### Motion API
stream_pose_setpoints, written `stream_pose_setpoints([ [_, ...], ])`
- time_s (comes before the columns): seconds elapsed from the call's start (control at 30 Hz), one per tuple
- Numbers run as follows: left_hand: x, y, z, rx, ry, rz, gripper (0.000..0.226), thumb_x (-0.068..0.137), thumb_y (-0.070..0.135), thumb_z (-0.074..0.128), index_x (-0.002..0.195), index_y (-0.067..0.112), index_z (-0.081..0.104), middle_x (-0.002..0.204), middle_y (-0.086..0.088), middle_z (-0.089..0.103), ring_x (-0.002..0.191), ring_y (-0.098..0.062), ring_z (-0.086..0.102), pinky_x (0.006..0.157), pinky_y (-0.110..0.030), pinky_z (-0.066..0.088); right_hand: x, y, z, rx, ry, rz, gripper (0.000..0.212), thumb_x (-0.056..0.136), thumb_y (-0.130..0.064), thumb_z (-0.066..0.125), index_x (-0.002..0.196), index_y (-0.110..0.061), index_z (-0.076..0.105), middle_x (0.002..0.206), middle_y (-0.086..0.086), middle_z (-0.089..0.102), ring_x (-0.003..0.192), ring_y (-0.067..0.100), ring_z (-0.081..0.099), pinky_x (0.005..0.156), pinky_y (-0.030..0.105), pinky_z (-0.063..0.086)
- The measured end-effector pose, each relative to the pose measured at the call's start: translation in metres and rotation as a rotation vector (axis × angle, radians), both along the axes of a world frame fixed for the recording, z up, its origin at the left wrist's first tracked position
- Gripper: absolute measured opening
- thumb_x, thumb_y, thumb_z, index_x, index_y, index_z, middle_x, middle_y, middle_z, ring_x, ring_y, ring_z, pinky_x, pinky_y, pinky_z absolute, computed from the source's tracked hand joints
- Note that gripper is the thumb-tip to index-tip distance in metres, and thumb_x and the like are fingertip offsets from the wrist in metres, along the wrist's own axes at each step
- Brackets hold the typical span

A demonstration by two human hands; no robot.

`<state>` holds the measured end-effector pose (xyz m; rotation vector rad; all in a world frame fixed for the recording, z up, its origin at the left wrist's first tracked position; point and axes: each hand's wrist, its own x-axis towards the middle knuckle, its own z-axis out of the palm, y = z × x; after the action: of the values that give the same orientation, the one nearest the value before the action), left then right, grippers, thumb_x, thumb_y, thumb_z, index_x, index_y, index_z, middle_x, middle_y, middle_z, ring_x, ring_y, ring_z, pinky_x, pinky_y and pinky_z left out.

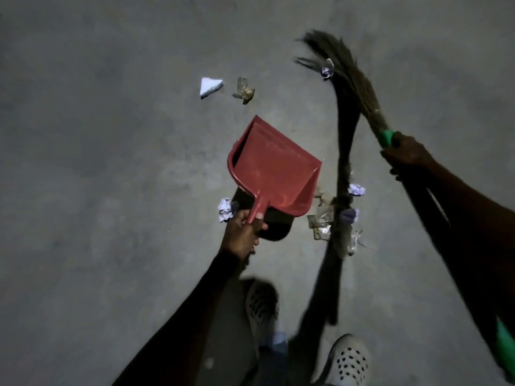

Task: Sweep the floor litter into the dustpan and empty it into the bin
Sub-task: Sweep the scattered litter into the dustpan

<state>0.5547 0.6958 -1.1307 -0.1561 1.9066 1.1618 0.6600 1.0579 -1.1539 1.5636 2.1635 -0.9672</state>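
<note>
Red plastic dustpan (274, 165) hangs tilted above the grey concrete floor (97, 162), its handle gripped by the left hand (243, 232). Right hand (407, 154) clasps the green-handled broom (348, 79) (bristles blurred). Crumpled paper (356, 189) and wrappers (320, 221) lie beside the pan; a white scrap (210, 86) lies farther off.
</note>
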Motion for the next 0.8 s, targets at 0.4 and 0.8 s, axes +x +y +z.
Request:
stream_pose_setpoints([
  [0.4,0.038,-0.023,0.035,-0.001,-0.034,0.150,0.013,0.099,0.017,0.056,0.103,0.005,0.057,0.082,-0.005,0.067,0.043,-0.009,0.038,0.037,-0.018,0.028,0.163,-0.109,0.048,0.014,0.074,0.120,0.069,0.088,-0.044,0.059,0.153,-0.040,0.034,0.099,0.018,0.070,0.076,0.025,0.060,0.076,0.041,0.053],
  [0.8,0.010,-0.054,0.039,0.089,-0.033,0.300,0.013,0.099,0.015,0.054,0.109,0.008,0.058,0.086,-0.004,0.067,0.043,-0.007,0.038,0.045,-0.023,0.026,-0.021,-0.107,0.082,0.167,0.227,0.333,0.075,0.085,-0.047,0.044,0.156,-0.032,0.027,0.109,0.025,0.069,0.090,0.046,0.068,0.083,0.052,0.056],
])
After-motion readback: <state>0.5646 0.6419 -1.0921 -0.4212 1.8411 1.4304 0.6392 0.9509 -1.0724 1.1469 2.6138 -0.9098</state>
